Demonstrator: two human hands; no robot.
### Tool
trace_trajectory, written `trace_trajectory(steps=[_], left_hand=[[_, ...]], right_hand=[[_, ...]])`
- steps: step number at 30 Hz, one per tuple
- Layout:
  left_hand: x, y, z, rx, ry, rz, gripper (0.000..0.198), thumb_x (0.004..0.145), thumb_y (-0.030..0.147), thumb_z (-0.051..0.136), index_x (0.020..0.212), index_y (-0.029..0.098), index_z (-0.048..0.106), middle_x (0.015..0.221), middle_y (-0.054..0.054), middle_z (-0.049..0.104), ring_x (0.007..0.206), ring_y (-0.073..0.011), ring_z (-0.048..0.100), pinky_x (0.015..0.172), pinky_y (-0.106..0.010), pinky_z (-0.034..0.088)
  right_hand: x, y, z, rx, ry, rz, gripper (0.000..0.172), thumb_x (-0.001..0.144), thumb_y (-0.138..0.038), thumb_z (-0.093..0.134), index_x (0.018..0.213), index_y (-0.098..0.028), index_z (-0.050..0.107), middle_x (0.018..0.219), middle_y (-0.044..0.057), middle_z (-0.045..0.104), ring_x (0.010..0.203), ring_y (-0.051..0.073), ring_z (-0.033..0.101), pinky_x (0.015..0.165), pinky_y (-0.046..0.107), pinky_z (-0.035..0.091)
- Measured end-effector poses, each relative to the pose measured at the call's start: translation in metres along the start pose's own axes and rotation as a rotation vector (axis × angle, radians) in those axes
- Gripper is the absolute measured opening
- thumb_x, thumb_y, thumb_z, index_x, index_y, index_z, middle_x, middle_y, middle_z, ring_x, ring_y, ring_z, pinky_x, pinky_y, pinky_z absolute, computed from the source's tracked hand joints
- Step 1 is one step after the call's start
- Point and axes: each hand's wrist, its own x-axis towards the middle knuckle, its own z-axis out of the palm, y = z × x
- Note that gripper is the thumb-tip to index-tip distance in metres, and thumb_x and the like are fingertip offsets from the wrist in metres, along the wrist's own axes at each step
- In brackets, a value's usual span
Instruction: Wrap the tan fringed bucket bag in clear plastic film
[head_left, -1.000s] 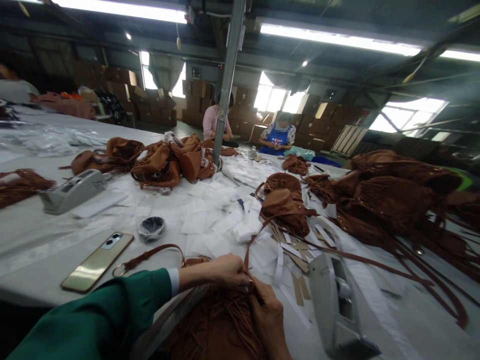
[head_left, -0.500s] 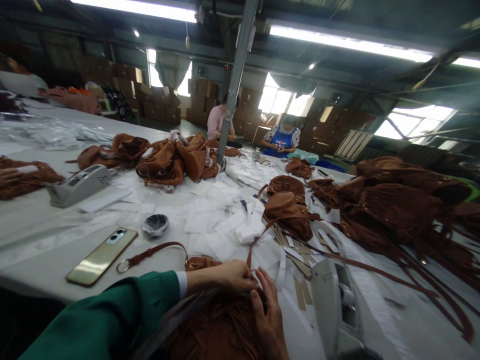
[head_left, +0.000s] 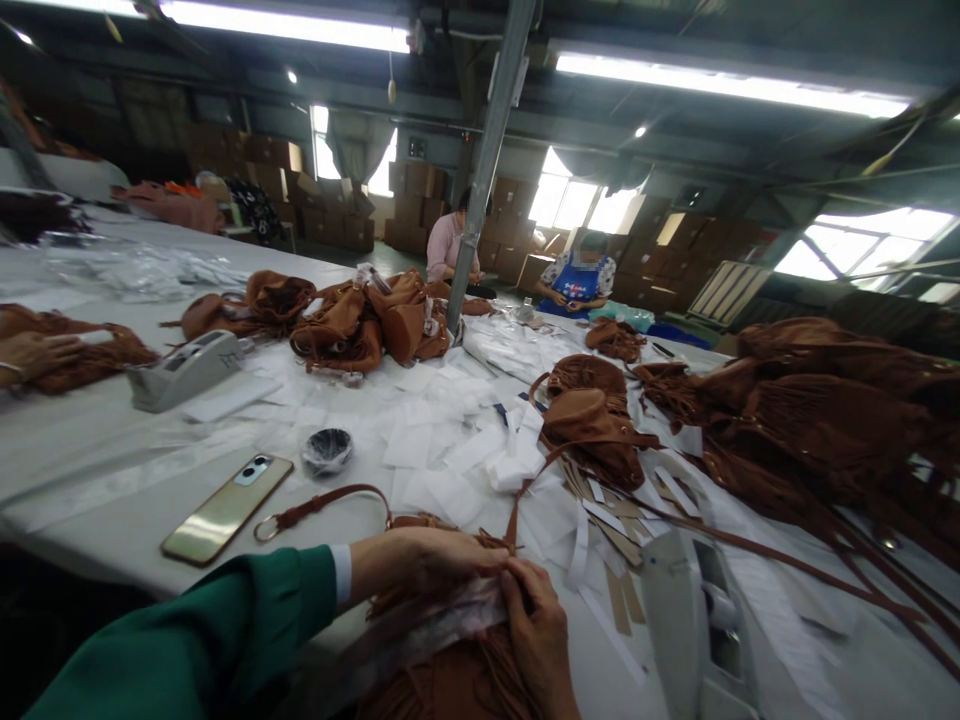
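A brown fringed bag point(head_left: 442, 685) lies right in front of me at the table's near edge. My left hand point(head_left: 424, 560), below a green sleeve, reaches across its top with the fingers closed on the bag's upper edge. From the other side my right hand point(head_left: 540, 630) grips the same edge, its fingers bent and meeting the left fingertips. A crumpled strip of clear plastic point(head_left: 450, 615) runs beneath my left hand over the fringe. The bag's brown strap point(head_left: 330, 500), with a metal ring, rests on the table behind my left wrist. What lies under the fingertips is hidden.
A tape dispenser point(head_left: 686, 610) stands close on my right, another point(head_left: 187, 370) at left. A phone point(head_left: 229, 508), a small black bowl point(head_left: 327, 450), white paper sheets point(head_left: 439, 420) and several brown bags point(head_left: 592, 425) cover the table. A co-worker's hand point(head_left: 45, 355) touches a bag at left.
My left hand has flattened and shifted slightly left over the bag. My right fingers have curled inward against it. More clear plastic shows between the hands. The view has shifted a little.
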Motion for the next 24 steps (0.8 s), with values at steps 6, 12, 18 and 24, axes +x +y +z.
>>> trace_trajectory(steps=[6, 12, 18, 24], left_hand=[[-0.074, -0.005, -0.022, -0.059, 0.033, -0.019, 0.049, 0.076, 0.060, 0.065, 0.105, 0.020, 0.062, 0.071, 0.003, 0.045, 0.055, -0.0091, 0.033, 0.048, -0.021, 0.024], [-0.169, -0.063, -0.061, -0.102, 0.190, -0.073, 0.056, 0.063, 0.048, 0.078, 0.107, 0.018, 0.064, 0.075, 0.002, 0.054, 0.062, -0.0115, 0.042, 0.052, -0.019, 0.028], [-0.285, -0.140, -0.089, -0.142, 0.417, -0.253, 0.048, 0.058, 0.047, 0.079, 0.094, 0.016, 0.068, 0.086, -0.002, 0.062, 0.081, -0.0199, 0.056, 0.065, -0.022, 0.041], [-0.360, -0.135, -0.092, -0.439, 0.639, -0.148, 0.059, 0.053, 0.046, 0.080, 0.103, 0.022, 0.060, 0.083, -0.001, 0.065, 0.077, -0.0218, 0.061, 0.068, -0.026, 0.048]], right_hand=[[-0.001, 0.006, 0.002, -0.079, -0.046, -0.071, 0.024, 0.087, -0.030, 0.049, 0.093, -0.024, 0.071, 0.099, 0.007, 0.068, 0.100, 0.026, 0.060, 0.091, 0.047, 0.048], [0.001, 0.009, 0.004, -0.085, -0.090, -0.123, 0.027, 0.082, -0.021, 0.046, 0.092, -0.025, 0.071, 0.099, 0.006, 0.069, 0.102, 0.026, 0.058, 0.094, 0.048, 0.044], [0.001, 0.015, 0.004, -0.092, -0.111, -0.146, 0.026, 0.081, -0.023, 0.046, 0.090, -0.026, 0.071, 0.098, 0.005, 0.069, 0.103, 0.026, 0.056, 0.095, 0.050, 0.042], [0.004, 0.016, 0.006, -0.104, -0.117, -0.120, 0.027, 0.079, -0.027, 0.046, 0.088, -0.025, 0.071, 0.098, 0.006, 0.069, 0.102, 0.027, 0.057, 0.096, 0.051, 0.042]])
